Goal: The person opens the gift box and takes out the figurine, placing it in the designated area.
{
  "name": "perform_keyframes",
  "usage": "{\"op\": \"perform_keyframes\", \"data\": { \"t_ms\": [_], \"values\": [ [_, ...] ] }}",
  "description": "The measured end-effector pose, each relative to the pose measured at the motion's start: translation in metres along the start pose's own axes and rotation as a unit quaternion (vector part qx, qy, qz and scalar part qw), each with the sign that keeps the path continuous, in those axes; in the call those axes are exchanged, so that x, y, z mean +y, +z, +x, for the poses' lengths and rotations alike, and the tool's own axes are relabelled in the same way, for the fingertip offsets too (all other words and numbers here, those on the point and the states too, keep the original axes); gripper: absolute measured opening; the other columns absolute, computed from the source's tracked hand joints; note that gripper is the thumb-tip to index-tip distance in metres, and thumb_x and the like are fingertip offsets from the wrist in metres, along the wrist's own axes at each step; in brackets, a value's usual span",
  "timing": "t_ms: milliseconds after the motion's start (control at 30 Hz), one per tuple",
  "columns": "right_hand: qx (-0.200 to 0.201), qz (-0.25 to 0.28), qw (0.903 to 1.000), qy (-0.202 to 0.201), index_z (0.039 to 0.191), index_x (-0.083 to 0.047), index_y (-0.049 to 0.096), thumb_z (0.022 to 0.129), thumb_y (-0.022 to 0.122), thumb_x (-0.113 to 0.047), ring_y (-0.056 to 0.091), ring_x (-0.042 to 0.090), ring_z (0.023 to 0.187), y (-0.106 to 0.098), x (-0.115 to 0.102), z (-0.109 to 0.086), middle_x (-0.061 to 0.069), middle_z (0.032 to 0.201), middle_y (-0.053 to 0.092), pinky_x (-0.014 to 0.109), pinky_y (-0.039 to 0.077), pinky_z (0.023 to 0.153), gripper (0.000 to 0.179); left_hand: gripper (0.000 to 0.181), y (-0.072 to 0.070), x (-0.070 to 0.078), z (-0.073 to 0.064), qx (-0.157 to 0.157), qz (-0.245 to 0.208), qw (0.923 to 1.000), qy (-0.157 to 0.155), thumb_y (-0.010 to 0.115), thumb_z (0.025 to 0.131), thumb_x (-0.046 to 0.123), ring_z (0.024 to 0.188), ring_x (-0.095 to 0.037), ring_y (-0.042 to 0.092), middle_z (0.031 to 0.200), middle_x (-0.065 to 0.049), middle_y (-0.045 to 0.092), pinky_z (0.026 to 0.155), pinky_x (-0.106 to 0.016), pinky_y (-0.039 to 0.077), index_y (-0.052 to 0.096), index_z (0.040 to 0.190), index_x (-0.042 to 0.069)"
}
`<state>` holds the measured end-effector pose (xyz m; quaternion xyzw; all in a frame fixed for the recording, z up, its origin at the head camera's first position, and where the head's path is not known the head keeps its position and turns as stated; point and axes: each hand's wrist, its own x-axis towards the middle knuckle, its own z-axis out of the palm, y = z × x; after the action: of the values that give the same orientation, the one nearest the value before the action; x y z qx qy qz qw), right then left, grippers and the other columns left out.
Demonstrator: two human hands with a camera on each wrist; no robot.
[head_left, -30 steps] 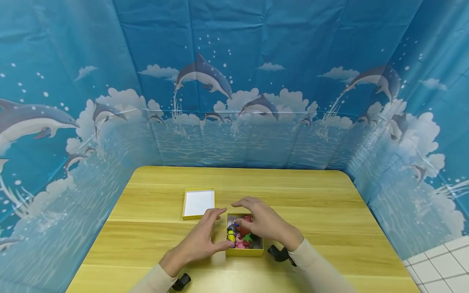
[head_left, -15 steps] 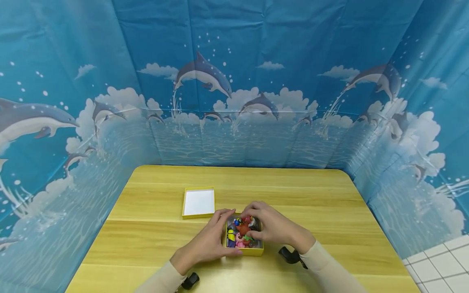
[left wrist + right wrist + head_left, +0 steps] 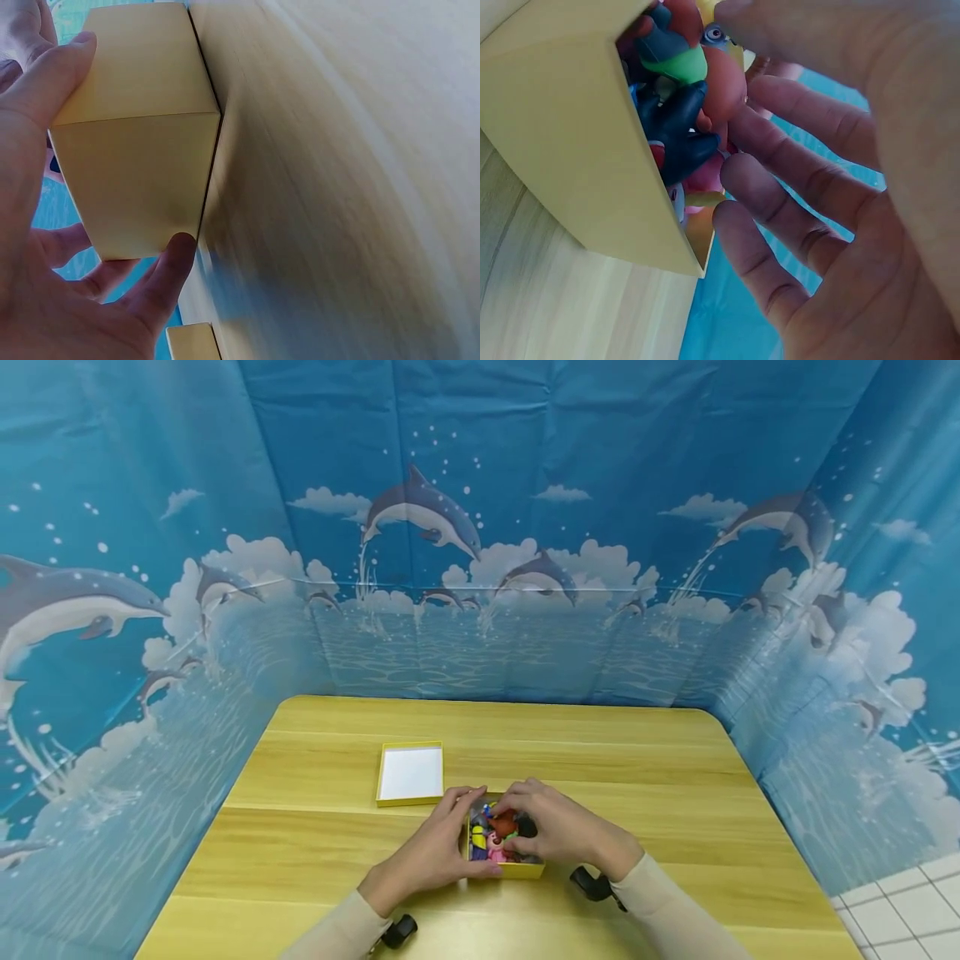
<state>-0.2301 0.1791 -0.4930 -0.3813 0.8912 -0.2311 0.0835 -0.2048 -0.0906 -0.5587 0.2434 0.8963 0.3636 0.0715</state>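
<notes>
Clock seen from the person's seat, 12 being the far edge. Box (image 3: 517, 871) sits on the desk (image 3: 637, 768), off the seat's edge, with its top open and toys packed inside. Lid (image 3: 410, 773) lies at the box's 10 o'clock, near but apart, white inside facing up.

Left hand (image 3: 429, 858) comes in at the box's 8 o'clock and holds it: thumb along the 6 o'clock wall, fingers round the 9 o'clock wall, one fingertip down by the bottom corner. So those fingers are clamped on the box.

Right hand (image 3: 564, 833) comes in at 3 o'clock, reaching over the rim. Fingers spread from each other and bent a little, tips down among the toys. Thumb and forefinger are apart, with brown toy (image 3: 502, 823) between them; can't tell if they pinch it.

Inside the box: yellow toy (image 3: 478, 837) at 9, pink toy (image 3: 495, 847) at 7, blue toy (image 3: 487, 811) at 11, brown one near the middle. The right wrist view adds a dark toy (image 3: 679, 131) close in front of the fingers.

Cream sleeves (image 3: 667, 902), black wrist camera (image 3: 399, 932) under each wrist. Dolphin sheet (image 3: 480, 643) hangs past the desk from 9 through 12 to 3; white tiles (image 3: 900, 902) at 4.
</notes>
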Motion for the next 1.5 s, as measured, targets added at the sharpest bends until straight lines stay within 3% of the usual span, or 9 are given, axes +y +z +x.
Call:
{"op": "perform_keyframes", "data": {
  "t_ms": [467, 1000, 1500],
  "values": [
    [-0.008, 0.044, 0.999, 0.006, 0.14, -0.015, 0.083, 0.105, 0.091, -0.019, 0.069, 0.012, 0.114, 0.004, 0.0, 0.006, -0.001, 0.132, 0.072, 0.033, 0.066, 0.099, 0.036, 0.125, 0.001, -0.003, 0.004, 0.001, -0.011, 0.9999, -0.003, 0.094, 0.089, 0.075, 0.153, -0.025, 0.06, 0.18, -0.004, 0.041, 0.127, -0.054, 0.057, 0.033, 0.184, 0.022],
    [-0.011, 0.062, 0.998, 0.002, 0.15, -0.012, 0.079, 0.105, 0.09, -0.014, 0.065, 0.01, 0.114, 0.01, 0.004, 0.007, -0.001, 0.132, 0.065, 0.031, 0.065, 0.098, 0.046, 0.125, 0.002, -0.004, 0.006, 0.003, -0.009, 1.0, -0.003, 0.093, 0.089, 0.076, 0.149, -0.024, 0.063, 0.178, -0.005, 0.042, 0.124, -0.051, 0.059, 0.033, 0.184, 0.021],
    [0.004, 0.074, 0.9972, -0.005, 0.119, -0.021, 0.083, 0.105, 0.09, -0.019, 0.062, 0.004, 0.104, 0.014, 0.005, 0.004, -0.007, 0.122, 0.062, 0.027, 0.063, 0.092, 0.015, 0.124, 0.006, -0.002, 0.003, 0.015, -0.017, 0.9997, -0.003, 0.096, 0.089, 0.071, 0.151, -0.025, 0.061, 0.178, -0.006, 0.042, 0.126, -0.052, 0.058, 0.033, 0.184, 0.02]
  ]
}}
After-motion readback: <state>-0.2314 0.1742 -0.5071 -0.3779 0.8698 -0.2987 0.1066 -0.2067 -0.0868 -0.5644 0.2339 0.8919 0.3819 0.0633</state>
